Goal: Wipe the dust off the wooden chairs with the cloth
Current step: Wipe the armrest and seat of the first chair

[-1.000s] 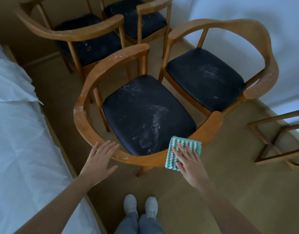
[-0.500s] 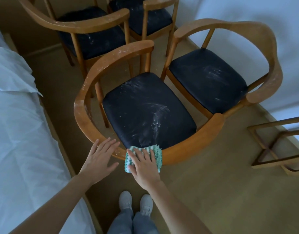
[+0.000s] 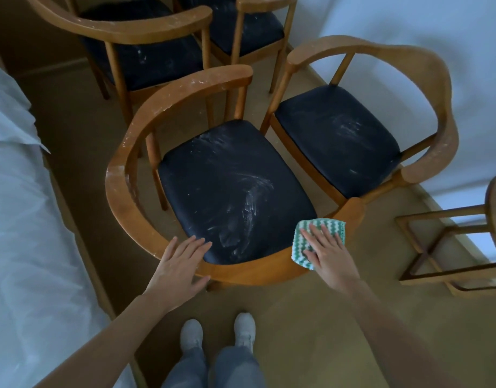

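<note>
The nearest wooden chair has a curved back rail and a black seat smeared with white dust. My left hand lies flat on the rail's near left part, fingers spread, holding nothing. My right hand presses a green-and-white zigzag cloth flat onto the rail's near right part, by the seat's corner. Dust specks show on the far left stretch of the rail.
A second dusty chair stands right behind the first, and two more stand at the back. A bed with a white sheet runs along the left. A wooden frame stands at the right. My shoes are just below the chair.
My right hand slid the cloth left along the rail until it was beside my left hand, then back to the right end. My left hand stayed on the rail.
</note>
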A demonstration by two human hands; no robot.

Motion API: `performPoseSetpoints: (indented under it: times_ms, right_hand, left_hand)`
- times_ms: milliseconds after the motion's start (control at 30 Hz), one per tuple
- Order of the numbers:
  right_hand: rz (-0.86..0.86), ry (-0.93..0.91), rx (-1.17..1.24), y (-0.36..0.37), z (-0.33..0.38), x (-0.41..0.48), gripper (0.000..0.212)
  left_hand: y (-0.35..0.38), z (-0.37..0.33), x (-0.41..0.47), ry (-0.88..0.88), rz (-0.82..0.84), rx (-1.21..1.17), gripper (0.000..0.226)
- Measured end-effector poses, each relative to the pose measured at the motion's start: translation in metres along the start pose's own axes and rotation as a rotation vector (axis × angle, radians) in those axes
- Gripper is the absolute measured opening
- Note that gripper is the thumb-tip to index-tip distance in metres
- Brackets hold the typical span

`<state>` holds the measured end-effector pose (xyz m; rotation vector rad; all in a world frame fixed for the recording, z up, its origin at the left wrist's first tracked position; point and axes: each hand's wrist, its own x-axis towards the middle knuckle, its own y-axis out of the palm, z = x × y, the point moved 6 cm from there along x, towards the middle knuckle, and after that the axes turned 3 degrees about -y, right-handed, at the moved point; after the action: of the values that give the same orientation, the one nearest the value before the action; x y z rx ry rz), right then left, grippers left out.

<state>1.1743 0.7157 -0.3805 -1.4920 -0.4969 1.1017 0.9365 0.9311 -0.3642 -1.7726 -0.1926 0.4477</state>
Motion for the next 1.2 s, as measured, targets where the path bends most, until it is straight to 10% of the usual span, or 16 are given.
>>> performPoseSetpoints:
  times_ms: [367,633,867,1200]
  right_hand:
    - [-0.104,-0.354,-0.114,-0.022,-0.036,0.039,0.035]
    - [0.222,-0.073,-0.24,-0.055,-0.156,0.103,0.041]
    - [0.261,-0.357,-0.184,-0.051,-0.075,0.075,0.077]
    - [0.381,-0.506,-0.114,-0.033,-0.029,0.062,0.071]
  left_hand:
    - [0.024,-0.036,0.042,-0.165,0.146,-0.166,0.076]
    - [0.032,-0.055,0.066,-0.25,0.23,-0.209,0.091]
    - [0.032,-0.043,0.061,-0.275,0.268,-0.224,0.098]
    - [0.027,-0.039,0.055,-0.273,0.276,-0.238,0.096]
